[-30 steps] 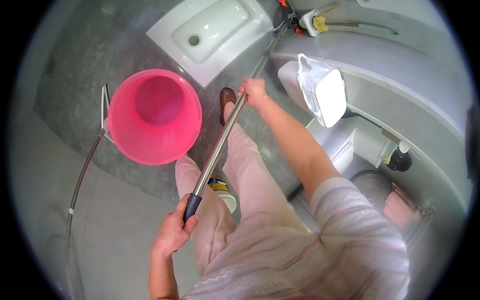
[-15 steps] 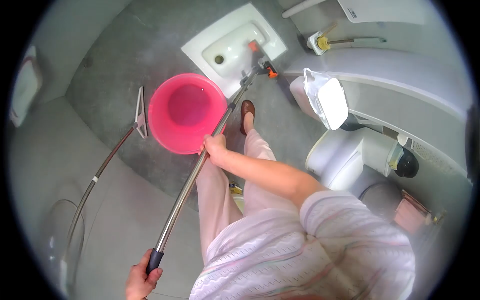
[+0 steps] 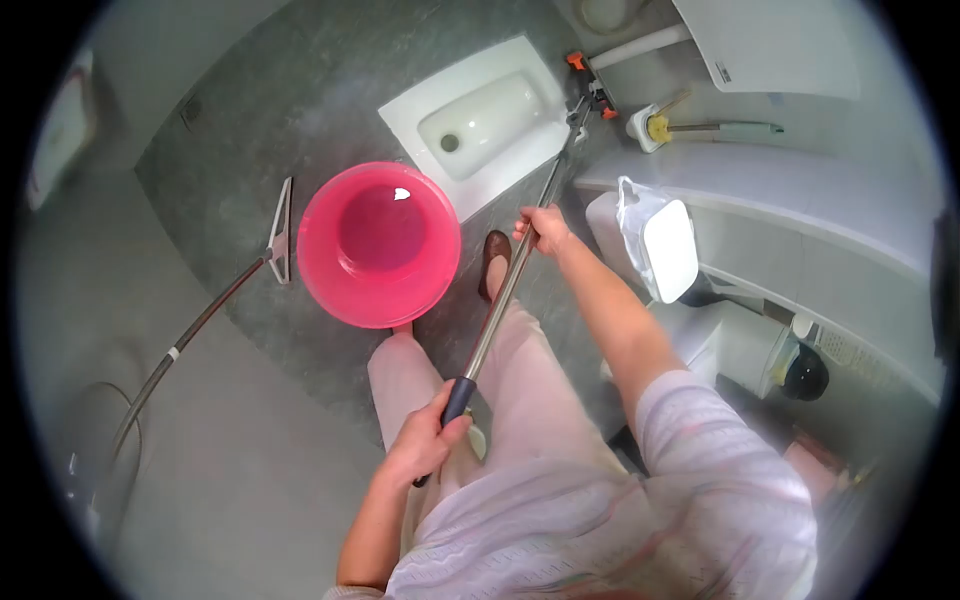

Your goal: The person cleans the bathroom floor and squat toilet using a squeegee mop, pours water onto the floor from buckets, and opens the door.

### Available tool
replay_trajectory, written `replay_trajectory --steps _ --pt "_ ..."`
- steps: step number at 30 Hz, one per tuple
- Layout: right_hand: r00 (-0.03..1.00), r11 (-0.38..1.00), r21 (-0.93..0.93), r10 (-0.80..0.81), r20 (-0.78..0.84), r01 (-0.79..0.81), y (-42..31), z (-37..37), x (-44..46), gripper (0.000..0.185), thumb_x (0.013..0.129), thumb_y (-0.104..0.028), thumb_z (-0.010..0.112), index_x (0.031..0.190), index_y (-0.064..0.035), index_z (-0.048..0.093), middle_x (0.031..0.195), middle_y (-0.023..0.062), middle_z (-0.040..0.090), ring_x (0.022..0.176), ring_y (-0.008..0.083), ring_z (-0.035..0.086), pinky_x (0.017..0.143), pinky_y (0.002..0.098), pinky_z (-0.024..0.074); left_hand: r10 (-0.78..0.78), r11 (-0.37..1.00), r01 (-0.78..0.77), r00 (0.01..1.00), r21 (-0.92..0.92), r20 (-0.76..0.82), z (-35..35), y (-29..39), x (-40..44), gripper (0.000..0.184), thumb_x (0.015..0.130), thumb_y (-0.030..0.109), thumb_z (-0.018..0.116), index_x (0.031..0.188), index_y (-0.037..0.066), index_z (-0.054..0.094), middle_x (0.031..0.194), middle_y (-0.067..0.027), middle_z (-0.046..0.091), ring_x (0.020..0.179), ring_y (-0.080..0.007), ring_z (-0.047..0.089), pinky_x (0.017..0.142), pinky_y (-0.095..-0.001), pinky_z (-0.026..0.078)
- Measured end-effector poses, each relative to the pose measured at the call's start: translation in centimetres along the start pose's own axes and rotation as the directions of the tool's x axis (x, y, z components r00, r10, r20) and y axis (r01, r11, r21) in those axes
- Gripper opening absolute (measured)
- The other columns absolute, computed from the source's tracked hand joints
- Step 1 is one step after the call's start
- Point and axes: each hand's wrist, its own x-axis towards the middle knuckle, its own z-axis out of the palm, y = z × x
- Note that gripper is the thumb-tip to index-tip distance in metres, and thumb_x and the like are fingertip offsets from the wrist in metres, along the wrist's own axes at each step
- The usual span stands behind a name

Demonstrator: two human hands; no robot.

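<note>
The silver metal mop pole (image 3: pixel 494 320) with a dark grey grip has been pushed out since half a second ago: its black, flat head with orange clips (image 3: pixel 592 86) then lay over the edge of the white ceramic squat toilet (image 3: pixel 485 188) and now lies past the fixture's far corner, close to the wall. The right hand (image 3: pixel 543 230) was then beside the bucket's rim; it is now farther forward. The left hand (image 3: pixel 428 442) has come in from the bottom edge to a place over the thigh.

The pole runs obliquely, straight and glossy, narrowing to a thinner section near the head. The left hand is closed around the grip. The right hand is curled about the pole higher up, fingers bent.

A round pink plastic bucket (image 3: pixel 382 305) stands to the left, with a bright reflection inside; whether it contains liquid cannot be confirmed. Beside it lies a brown-poled squeegee (image 3: pixel 218 305) with a white frame head, unmoved.

The underside of the mop head is not visible, and its contact with the floor cannot be determined. The left palm hides part of the grip. A pale container between the legs is mostly concealed, and items at lower right are blurred.
</note>
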Motion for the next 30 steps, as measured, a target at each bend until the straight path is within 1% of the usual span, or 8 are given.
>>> replay_trajectory --steps 3,6,8,13,19,21,27,30 --pt "0.998 0.993 -0.096 -0.065 -0.024 0.062 1.4 0.6 -0.8 0.005 0.073 0.004 0.048 0.071 0.0073 0.044 0.054 0.0140 0.048 0.040 0.0242 0.051 0.035 0.0389 0.0449 -0.108 0.989 0.107 0.994 -0.102 -0.004 1.3 1.8 -0.9 0.053 0.082 0.015 0.055 0.131 0.007 0.035 0.066 0.0013 0.045 0.046 -0.0063 0.041 0.042 -0.0219 0.036" --pt "0.998 0.986 -0.160 -0.040 0.038 0.046 5.5 2.2 -2.6 0.039 0.072 0.004 0.047 0.105 0.0062 0.027 0.056 0.0138 0.047 0.038 0.0222 0.049 0.032 0.0382 0.0437 -0.225 0.971 0.215 0.970 -0.106 -0.094 1.2 0.6 -5.9 0.054 0.080 0.013 0.058 0.130 0.006 0.036 0.066 0.0013 0.046 0.046 -0.0062 0.042 0.041 -0.0222 0.036" --pt "0.993 0.993 -0.116 0.037 0.108 -0.024 6.0 2.2 -5.2 0.041 0.073 0.004 0.049 0.106 0.0025 0.024 0.063 0.0148 0.048 0.042 0.0208 0.049 0.033 0.0364 0.0451 -0.260 0.960 0.246 0.960 -0.133 -0.103 2.5 -0.8 -8.4 0.057 0.078 0.011 0.061 0.129 0.007 0.037 0.065 0.0012 0.047 0.045 -0.0064 0.042 0.041 -0.0225 0.036" --pt "0.986 0.973 -0.214 -0.054 0.159 0.088 1.5 2.7 -7.8 0.040 0.074 0.003 0.047 0.106 -0.0019 0.022 0.058 0.0130 0.046 0.038 0.0222 0.049 0.030 0.0365 0.0429 -0.294 0.927 0.242 0.944 -0.288 -0.153 6.4 -0.7 -7.5 0.062 0.074 0.007 0.065 0.130 0.010 0.038 0.063 0.0022 0.046 0.044 -0.0064 0.042 0.040 -0.0222 0.035" --pt "0.949 0.895 -0.318 -0.303 0.084 0.314 -9.1 1.9 5.8 0.015 0.076 0.000 0.047 0.087 0.0037 0.038 0.053 0.0117 0.044 0.039 0.0210 0.048 0.032 0.0365 0.0421 -0.115 0.910 0.073 0.990 -0.408 -0.079 8.6 5.7 8.4 0.063 0.076 0.006 0.060 0.133 0.009 0.032 0.065 0.0023 0.043 0.042 -0.0062 0.042 0.038 -0.0225 0.037" --pt "0.962 0.930 -0.277 -0.195 0.189 0.243 -11.4 1.2 8.7 0.010 0.075 0.000 0.048 0.078 0.0061 0.040 0.053 0.0106 0.044 0.041 0.0202 0.048 0.032 0.0353 0.0424 -0.091 0.923 0.057 0.993 -0.379 -0.073 8.8 7.0 11.0 0.063 0.077 0.006 0.059 0.134 0.010 0.030 0.064 0.0023 0.042 0.042 -0.0062 0.042 0.038 -0.0228 0.037" --pt "0.983 0.939 -0.307 -0.117 0.140 0.156 -4.5 1.3 5.1 0.033 0.075 0.001 0.048 0.102 0.0037 0.029 0.061 0.0154 0.046 0.042 0.0228 0.050 0.032 0.0379 0.0441 -0.173 0.947 0.136 0.979 -0.290 -0.105 8.2 4.0 5.1 0.061 0.078 0.006 0.057 0.133 0.009 0.031 0.062 0.0015 0.042 0.042 -0.0067 0.041 0.039 -0.0231 0.036" --pt "0.982 0.944 -0.271 -0.166 0.091 0.185 -0.3 2.9 -1.6 0.007 0.075 0.001 0.044 0.076 0.0056 0.039 0.053 0.0113 0.044 0.039 0.0206 0.048 0.032 0.0361 0.0427 -0.230 0.950 0.193 0.964 -0.247 -0.130 6.5 1.8 -1.1 0.061 0.077 0.006 0.059 0.133 0.009 0.032 0.062 0.0011 0.043 0.043 -0.0068 0.041 0.039 -0.0234 0.035"
